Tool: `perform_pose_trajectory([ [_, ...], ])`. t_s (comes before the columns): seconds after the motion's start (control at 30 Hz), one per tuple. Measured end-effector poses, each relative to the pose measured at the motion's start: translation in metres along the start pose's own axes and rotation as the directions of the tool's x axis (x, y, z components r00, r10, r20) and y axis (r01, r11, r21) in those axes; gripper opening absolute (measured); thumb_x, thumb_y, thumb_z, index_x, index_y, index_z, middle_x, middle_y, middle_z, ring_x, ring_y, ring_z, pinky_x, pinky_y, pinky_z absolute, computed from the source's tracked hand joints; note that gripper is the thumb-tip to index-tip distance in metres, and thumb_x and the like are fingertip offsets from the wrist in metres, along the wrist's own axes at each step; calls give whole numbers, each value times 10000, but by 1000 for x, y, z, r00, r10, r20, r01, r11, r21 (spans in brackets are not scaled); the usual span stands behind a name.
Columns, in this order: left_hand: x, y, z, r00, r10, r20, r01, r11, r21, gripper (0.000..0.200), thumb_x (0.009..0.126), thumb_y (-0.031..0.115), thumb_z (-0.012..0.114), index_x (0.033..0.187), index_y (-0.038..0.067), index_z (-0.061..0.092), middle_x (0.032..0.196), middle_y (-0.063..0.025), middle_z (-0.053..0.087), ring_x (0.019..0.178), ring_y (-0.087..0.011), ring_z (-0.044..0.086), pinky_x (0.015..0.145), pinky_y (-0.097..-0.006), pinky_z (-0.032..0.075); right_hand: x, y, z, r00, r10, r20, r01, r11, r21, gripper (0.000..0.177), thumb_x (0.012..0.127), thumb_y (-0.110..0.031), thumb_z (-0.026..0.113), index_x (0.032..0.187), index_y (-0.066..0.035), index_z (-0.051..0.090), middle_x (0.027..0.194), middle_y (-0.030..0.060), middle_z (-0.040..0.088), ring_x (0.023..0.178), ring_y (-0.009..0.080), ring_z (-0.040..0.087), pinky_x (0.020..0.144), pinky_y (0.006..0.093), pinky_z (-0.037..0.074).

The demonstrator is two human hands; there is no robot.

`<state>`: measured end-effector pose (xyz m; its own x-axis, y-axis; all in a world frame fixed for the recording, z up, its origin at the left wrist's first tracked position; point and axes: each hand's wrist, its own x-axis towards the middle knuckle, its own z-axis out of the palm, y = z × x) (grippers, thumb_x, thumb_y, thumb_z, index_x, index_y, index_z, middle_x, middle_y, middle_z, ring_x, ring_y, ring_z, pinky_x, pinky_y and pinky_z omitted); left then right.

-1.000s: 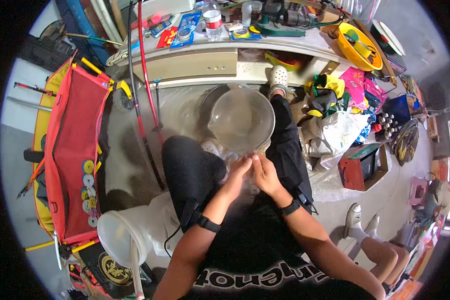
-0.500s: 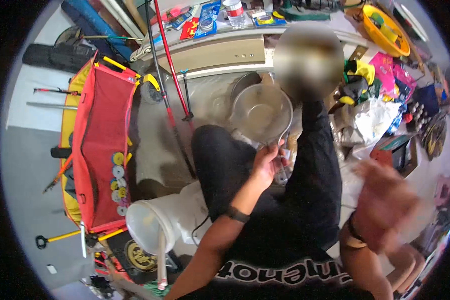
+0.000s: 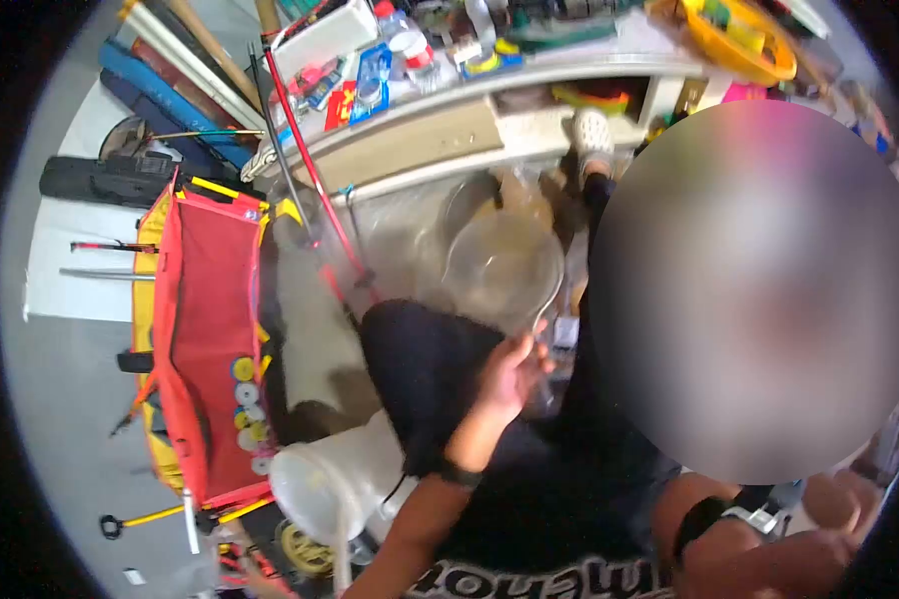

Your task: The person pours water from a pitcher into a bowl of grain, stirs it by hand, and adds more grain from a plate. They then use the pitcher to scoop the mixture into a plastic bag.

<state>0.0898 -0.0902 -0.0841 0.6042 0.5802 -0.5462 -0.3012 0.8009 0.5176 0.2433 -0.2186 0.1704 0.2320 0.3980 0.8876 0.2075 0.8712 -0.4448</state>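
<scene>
My left hand [image 3: 514, 379] is closed round the handle of a clear plastic dipper [image 3: 504, 265], which hangs over the floor in front of my bent knee. Behind the dipper sits a dark round pan or basin [image 3: 469, 205], partly covered by it. A white bucket [image 3: 315, 489] leans on its side left of my left forearm. At lower right, a black strap with a silver clasp [image 3: 757, 519] circles my right wrist. A large grey blurred patch and motion smear hide my right hand's fingers; what it touches cannot be seen.
A red mesh bag [image 3: 215, 329] with yellow poles stands at left. A red rod [image 3: 315, 170] slants down from the cluttered shelf [image 3: 420, 100]. A yellow basket [image 3: 734, 45] rests at the upper right. My foot in a pale clog [image 3: 592, 135] is by the cabinet.
The view has shifted and tilted. The dipper stays in my left hand, slightly lower and further left in view. My right arm has swung lower, and its hand is now obscured.
</scene>
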Motion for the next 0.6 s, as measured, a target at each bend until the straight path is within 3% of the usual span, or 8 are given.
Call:
perform_pose_trajectory([
  [0.03,-4,5,1,999,-32,-19,34,995,91,367,912,283,536,1160,13,545,830,-10,544,739,-131,531,700,-317,450,2,0,-2,1000,19,-24,-19,1000,-6,221,766,-199,650,923,-57,590,1054,106,599,1044,340,534,880,558,419],
  [0.1,-4,2,-1,999,16,43,-20,996,91,354,910,270,539,1155,15,551,835,-9,549,725,-132,531,698,-304,447,3,1,-4,999,31,-29,-31,999,-11,219,767,-195,648,925,-55,589,1050,105,598,1040,337,535,879,555,420],
  [0.23,-3,4,4,999,-14,29,13,1000,24,368,911,260,537,1189,19,528,833,-4,548,704,-137,533,707,-298,447,-7,0,-8,1000,-1,-10,1,1000,-17,216,770,-187,646,929,-53,586,1043,104,598,1032,333,538,877,550,424],
  [0.6,-7,8,4,1000,-7,3,7,997,74,432,903,279,548,1225,-4,494,832,-11,551,710,-145,535,720,-299,462,-11,4,-2,1000,11,-24,-11,1000,-5,209,777,-164,638,938,-46,580,1022,101,596,1010,320,545,870,537,434],
])
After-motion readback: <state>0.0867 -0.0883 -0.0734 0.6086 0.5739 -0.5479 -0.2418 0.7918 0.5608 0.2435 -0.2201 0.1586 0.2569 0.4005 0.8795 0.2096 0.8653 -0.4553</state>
